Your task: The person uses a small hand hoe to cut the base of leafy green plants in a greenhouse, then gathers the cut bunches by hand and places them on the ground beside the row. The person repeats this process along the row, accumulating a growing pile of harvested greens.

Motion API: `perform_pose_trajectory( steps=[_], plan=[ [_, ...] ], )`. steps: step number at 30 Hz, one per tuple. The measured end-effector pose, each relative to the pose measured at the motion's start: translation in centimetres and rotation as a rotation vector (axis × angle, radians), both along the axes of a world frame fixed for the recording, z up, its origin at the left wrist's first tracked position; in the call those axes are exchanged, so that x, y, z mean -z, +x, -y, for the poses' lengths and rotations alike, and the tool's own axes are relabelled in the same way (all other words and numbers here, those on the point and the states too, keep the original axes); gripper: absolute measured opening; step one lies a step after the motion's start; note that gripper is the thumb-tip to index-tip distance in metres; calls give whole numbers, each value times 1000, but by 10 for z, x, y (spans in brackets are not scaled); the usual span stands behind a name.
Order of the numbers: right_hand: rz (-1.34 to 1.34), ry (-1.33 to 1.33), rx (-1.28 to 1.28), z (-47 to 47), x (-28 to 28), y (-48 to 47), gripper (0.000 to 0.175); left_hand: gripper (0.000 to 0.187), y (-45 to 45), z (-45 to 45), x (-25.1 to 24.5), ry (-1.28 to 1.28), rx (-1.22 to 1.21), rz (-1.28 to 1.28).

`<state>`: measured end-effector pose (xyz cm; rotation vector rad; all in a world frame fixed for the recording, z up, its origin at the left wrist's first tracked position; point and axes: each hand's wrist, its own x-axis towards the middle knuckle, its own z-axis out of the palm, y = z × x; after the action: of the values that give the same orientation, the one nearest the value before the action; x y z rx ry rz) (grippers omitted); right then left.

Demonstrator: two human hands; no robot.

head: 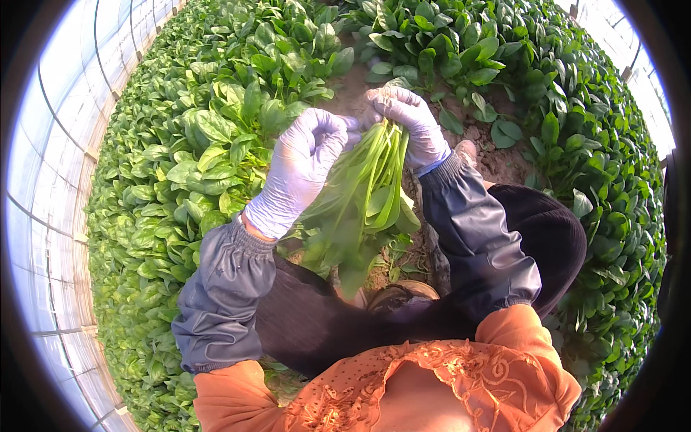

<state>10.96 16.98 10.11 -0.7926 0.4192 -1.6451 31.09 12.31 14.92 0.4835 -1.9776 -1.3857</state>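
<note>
My right hand [407, 121], in a thin pale glove, grips a bunch of spinach [375, 186] by its root end. The stems hang down from that hand, and the leaves spread below towards my lap. Pale brown roots [379, 93] show at the top of the fist. My left hand [307, 159], gloved alike, is raised close beside the bunch on its left. Its fingers are bent towards the stem ends, with the fingertips blurred and partly hidden, so whether they pinch something cannot be told.
Dense spinach plants [216, 129] grow on the left, and more plants [604, 237] stand on the right. Bare soil [351, 94] shows between them. Cut leaves [399, 259] lie on the ground by my legs. A plastic-film greenhouse wall [59, 162] curves along the left.
</note>
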Motion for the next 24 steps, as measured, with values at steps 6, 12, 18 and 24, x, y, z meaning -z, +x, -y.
perform_pose_trajectory(
  steps=[6, 12, 18, 24],
  plan=[
    [-166, 168, 58, -5, -11, -1, 19, 68, 17, 44, -9, -864, -368, 680],
    [-461, -4, 206, -4, -31, 34, 23, 115, -19, 12, 28, -63, 118, 38],
    [-484, -231, 499, 21, -48, 34, 51, 126, -37, 29, 11, -210, 57, 8],
    [-654, -328, 579, 42, -45, 23, 114, 51, -48, 45, -4, 154, -94, -177]
  ],
)
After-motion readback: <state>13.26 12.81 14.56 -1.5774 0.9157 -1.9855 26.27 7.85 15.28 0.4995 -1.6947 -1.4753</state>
